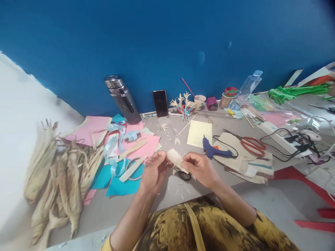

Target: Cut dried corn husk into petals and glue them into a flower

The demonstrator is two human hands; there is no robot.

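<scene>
Between both hands, above the table's front part, is a pale strip of corn husk [176, 158]. My left hand [157, 170] pinches its left end between thumb and fingers. At the lower right end, my right hand [199, 168] grips it the same way. Under the strip lies a dark ring-shaped thing [184, 175], perhaps a scissor handle, partly hidden. Small husk scraps are scattered around it. A cut husk piece [133, 168] rests left of my left hand, over a roll of tape [137, 177]. Right of my right hand is a blue glue gun [216, 150].
Dried corn husks [62, 184] are heaped at the left. Along the wall stand a thermos [123, 99], a phone [160, 103], husk flowers [184, 104] and a plastic bottle [246, 90]. Red-handled scissors [252, 145] lie on gloves [243, 164], near a power strip [282, 137] with cords.
</scene>
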